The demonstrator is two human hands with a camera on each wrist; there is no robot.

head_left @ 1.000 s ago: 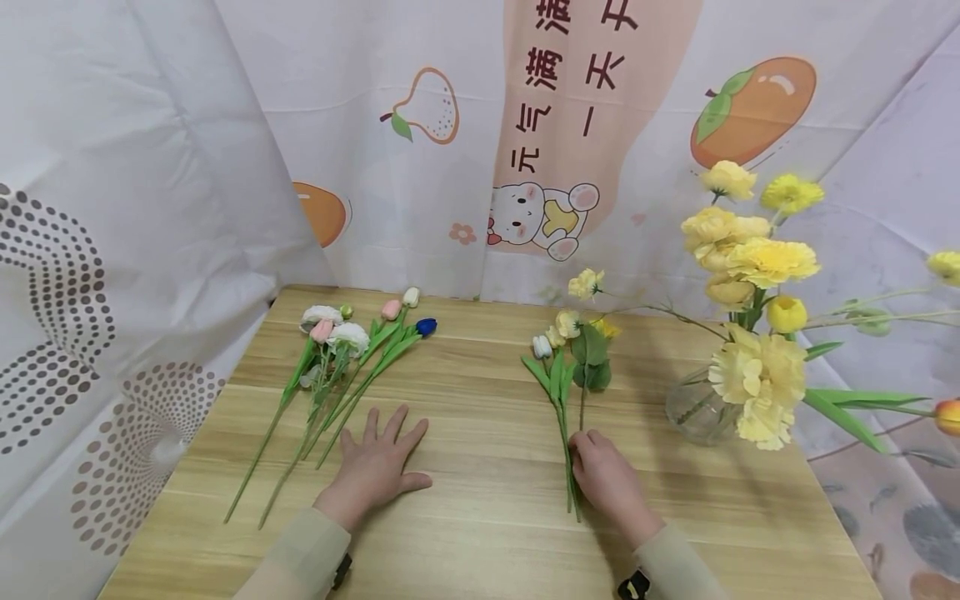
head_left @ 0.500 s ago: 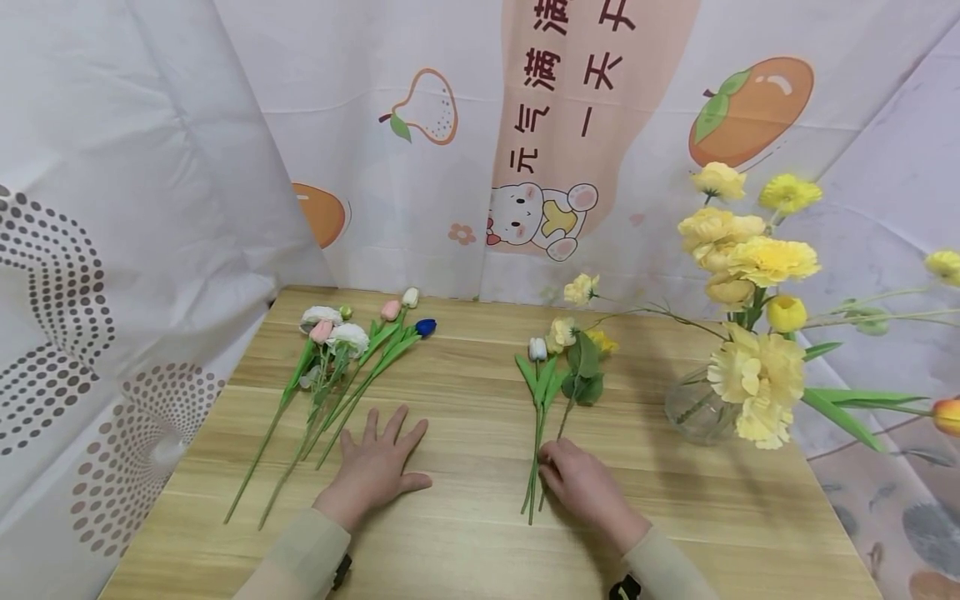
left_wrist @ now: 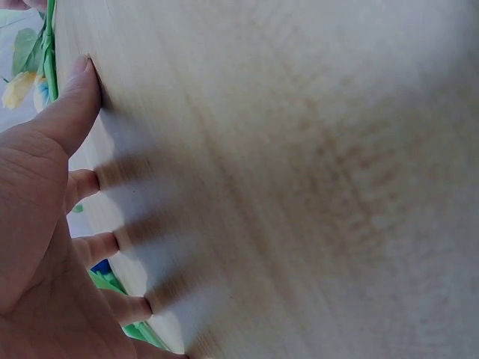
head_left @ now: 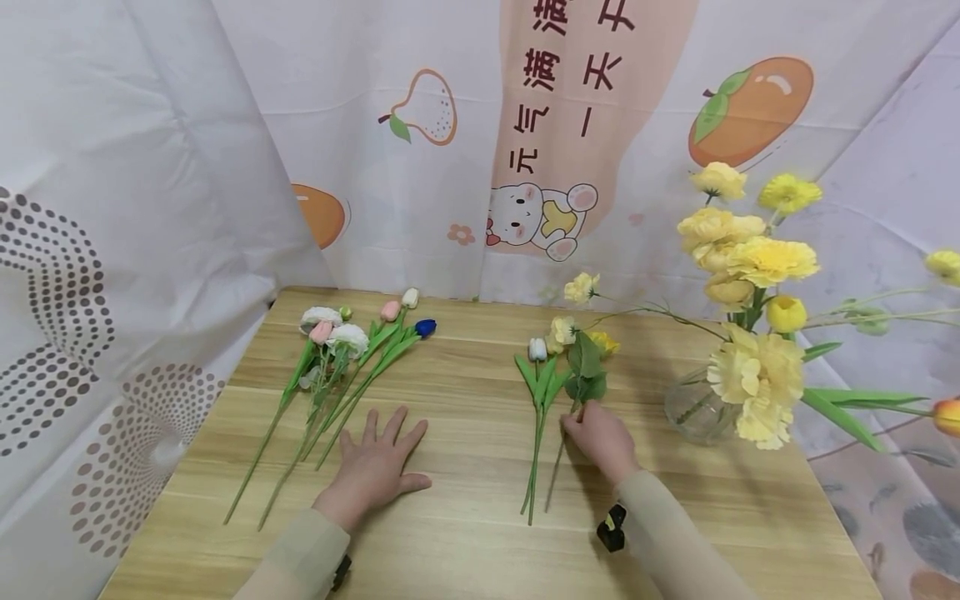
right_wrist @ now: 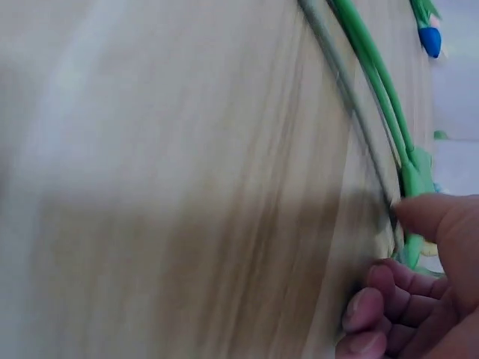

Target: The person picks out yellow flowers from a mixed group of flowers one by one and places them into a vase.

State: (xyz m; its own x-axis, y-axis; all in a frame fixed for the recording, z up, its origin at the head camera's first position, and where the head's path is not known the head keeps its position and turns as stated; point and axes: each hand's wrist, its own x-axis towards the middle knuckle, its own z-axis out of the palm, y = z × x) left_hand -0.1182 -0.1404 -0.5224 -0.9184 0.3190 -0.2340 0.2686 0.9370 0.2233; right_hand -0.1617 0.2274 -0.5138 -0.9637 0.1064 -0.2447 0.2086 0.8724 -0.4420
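My left hand (head_left: 377, 468) rests flat on the wooden table with its fingers spread, the fingertips touching the wood in the left wrist view. On the right side my right hand (head_left: 602, 437) pinches the grey-green stem (right_wrist: 352, 97) of a leafy artificial flower (head_left: 585, 360), just below its round leaves. Pale and bright yellow blooms crowd behind those leaves. Close to its left lie artificial tulips with green stems (head_left: 537, 442); a white tulip head (head_left: 537, 349) shows at their top. In the right wrist view the curled fingers (right_wrist: 367, 305) hang beside the stem.
Pink, white and blue tulips (head_left: 425, 327) lie at the left with white blooms (head_left: 348, 339) on long stems. A glass vase (head_left: 693, 408) full of yellow flowers (head_left: 772, 262) stands right, one branch reaching left. Printed curtains (head_left: 420, 192) hang behind the table.
My right hand has shifted the tulips and the leafy flower left, then slid up the leafy stem toward its leaves. The left hand has not moved.
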